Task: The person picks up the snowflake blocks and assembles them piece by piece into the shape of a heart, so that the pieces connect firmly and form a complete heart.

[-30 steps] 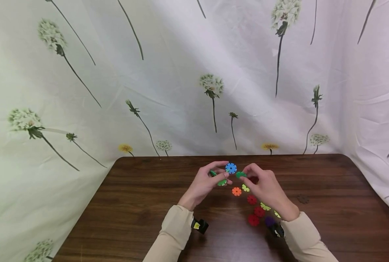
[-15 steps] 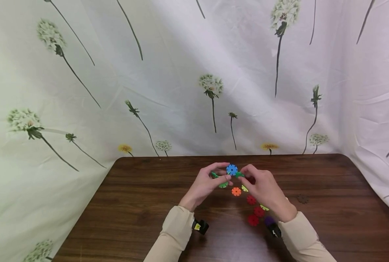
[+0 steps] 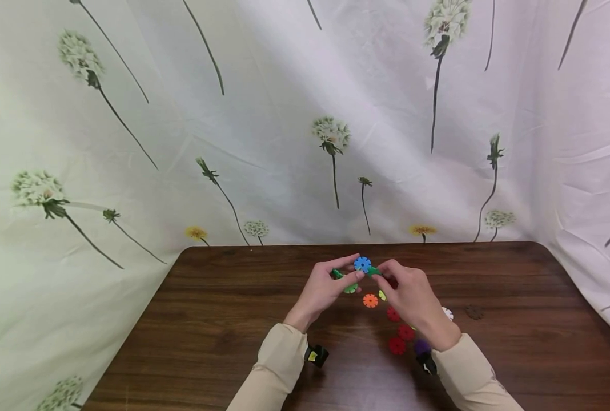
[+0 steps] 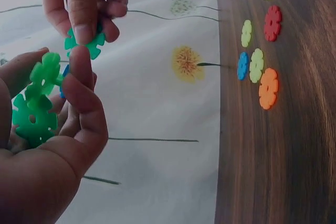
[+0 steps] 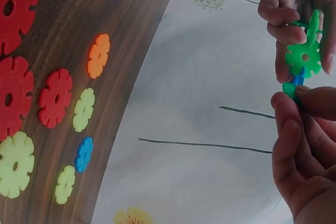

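Loose discs crowd the table (image 3: 223, 319) from 3 to 6 o'clock of the hands – an orange disc (image 3: 370, 300) just below them, red discs (image 3: 401, 338) and a purple disc (image 3: 421, 345) nearer the right sleeve (image 3: 472, 379). A brown disc (image 3: 473, 311) lies apart at 3 o'clock. From 7 to 10 o'clock the wood is bare – only a curtain (image 3: 264, 125) hangs at 12.

Two hands meet above the far middle of the table (image 3: 223, 319), the left hand (image 3: 325, 288) and right hand (image 3: 410, 297) each pinching linked discs (image 3: 362, 264) between them. Loose discs (image 3: 397, 345) lie on the table beneath and beside the right hand. A curtain (image 3: 264, 125) hangs behind.
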A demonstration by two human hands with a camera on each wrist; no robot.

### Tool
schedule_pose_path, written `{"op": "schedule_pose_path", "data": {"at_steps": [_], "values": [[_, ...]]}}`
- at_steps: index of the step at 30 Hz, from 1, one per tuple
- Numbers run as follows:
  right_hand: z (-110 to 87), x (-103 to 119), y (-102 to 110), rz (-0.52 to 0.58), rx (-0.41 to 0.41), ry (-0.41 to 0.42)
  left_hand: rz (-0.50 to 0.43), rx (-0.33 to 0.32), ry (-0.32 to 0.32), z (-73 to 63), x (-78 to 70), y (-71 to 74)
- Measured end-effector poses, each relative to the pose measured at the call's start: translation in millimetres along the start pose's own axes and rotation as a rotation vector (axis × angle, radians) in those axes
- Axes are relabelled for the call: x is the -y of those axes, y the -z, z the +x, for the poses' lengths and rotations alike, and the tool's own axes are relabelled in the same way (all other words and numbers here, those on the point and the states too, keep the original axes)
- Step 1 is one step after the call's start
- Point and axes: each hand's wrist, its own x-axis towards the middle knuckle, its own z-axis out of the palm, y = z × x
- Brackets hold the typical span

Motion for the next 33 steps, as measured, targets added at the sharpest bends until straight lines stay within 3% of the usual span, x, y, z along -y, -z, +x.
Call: {"op": "schedule_pose_path", "data": {"at_steps": [15, 22, 33], "values": [[2.9, 7, -3, -0.078, -0.044, 0.09, 0.055, 0.039, 0.007, -3.7, -1.5, 3.2], [3.1, 7, -6, -0.049, -0.04, 0.067, 0.058, 0.022, -0.005, -4.0, -0.6, 4.1], [2.2, -2, -4, -0.016, 0.051, -0.027, 0.018, -0.017, 0.024, -1.5, 5.2, 1.9]]}}
